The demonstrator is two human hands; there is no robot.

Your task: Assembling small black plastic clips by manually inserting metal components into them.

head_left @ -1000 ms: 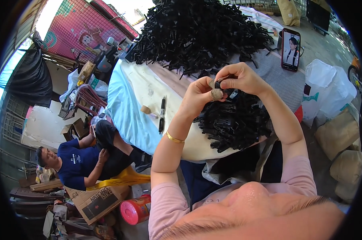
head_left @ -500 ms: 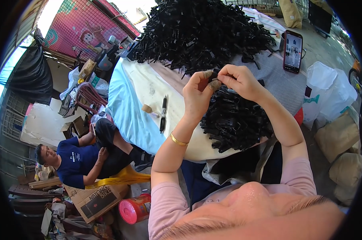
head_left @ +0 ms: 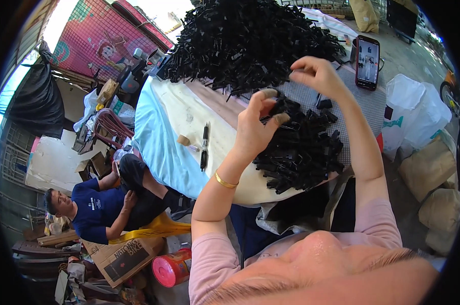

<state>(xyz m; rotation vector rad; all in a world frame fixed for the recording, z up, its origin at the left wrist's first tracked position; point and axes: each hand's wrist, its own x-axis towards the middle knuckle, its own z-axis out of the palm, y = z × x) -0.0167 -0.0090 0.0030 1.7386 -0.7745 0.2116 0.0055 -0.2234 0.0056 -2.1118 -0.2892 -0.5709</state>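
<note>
My left hand (head_left: 258, 124) is over the near pile of small black strap-like pieces (head_left: 301, 157), which look like plastic or webbing with buckles. Tan tape wraps its thumb and forefinger, which are spread apart. Black pieces show just beyond those fingertips, and none looks gripped. Farther off, my right hand (head_left: 319, 76) hovers by the near right edge of the big heap of black pieces (head_left: 245, 40), its fingers bent and parted with nothing visible in them. One loose black piece (head_left: 323, 101) lies on the grey patterned cloth below it.
A black pen (head_left: 204, 147) and a tan tape roll (head_left: 183, 140) lie on the cloth-covered table (head_left: 164, 132). A phone (head_left: 367, 63) stands at the right edge. White plastic bags (head_left: 410, 107) are beside the table. At left, a person in dark blue (head_left: 95, 203) sits near a red bucket (head_left: 170, 268).
My hands have moved apart: the right has gone up toward the big heap, and the left has opened over the near pile. The black piece held between them is let go.
</note>
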